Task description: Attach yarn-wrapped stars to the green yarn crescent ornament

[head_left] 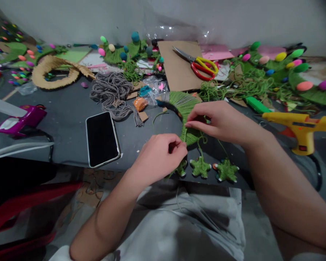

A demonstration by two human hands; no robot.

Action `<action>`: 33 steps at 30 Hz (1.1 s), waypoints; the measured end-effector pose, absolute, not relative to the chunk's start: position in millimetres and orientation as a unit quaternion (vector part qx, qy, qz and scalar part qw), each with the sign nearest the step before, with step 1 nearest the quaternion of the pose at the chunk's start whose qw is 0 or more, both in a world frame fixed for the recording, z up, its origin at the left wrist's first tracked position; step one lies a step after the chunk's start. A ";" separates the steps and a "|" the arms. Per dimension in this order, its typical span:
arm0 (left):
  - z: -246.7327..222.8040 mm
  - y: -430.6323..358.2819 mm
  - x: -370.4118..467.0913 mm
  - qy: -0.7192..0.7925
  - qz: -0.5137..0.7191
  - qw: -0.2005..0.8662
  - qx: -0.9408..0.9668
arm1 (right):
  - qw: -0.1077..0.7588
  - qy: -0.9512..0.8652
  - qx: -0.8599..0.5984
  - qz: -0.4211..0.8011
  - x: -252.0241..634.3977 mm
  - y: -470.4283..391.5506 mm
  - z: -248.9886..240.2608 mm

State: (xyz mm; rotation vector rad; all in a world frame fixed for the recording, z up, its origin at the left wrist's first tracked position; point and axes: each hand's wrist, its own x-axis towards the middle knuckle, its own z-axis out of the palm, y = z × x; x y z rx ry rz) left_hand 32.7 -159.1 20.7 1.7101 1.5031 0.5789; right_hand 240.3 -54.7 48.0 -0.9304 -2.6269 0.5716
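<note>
A crescent wrapped in green yarn lies on the dark table between my hands, its upper end showing grey. My left hand is closed in a pinch at the crescent's lower left edge. Just above, my right hand pinches with thumb and forefinger over the wrapped surface. A thin strand of green yarn shows between the two sets of fingertips. Below hang or lie a green star and another green star with white tips, trailing strands. A third star is partly hidden by my left hand.
Left of my hands lie a phone and grey yarn. Scissors rest on cardboard behind. A yellow glue gun stands right, beside my forearm; a purple tool is far left. Decorated green crescents line the wall.
</note>
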 end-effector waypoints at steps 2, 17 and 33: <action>20.1 -156.9 34.2 0.590 0.232 0.384 0.671 | 0.149 -0.915 -0.322 0.191 239.9 -53.7 46.6; 22.2 -153.3 38.9 0.619 0.210 0.343 0.675 | 0.086 -0.924 -0.343 0.143 239.2 -52.2 38.9; 26.9 -149.4 42.4 0.636 0.184 0.316 0.680 | 0.098 -0.910 -0.370 0.158 230.0 -49.8 42.9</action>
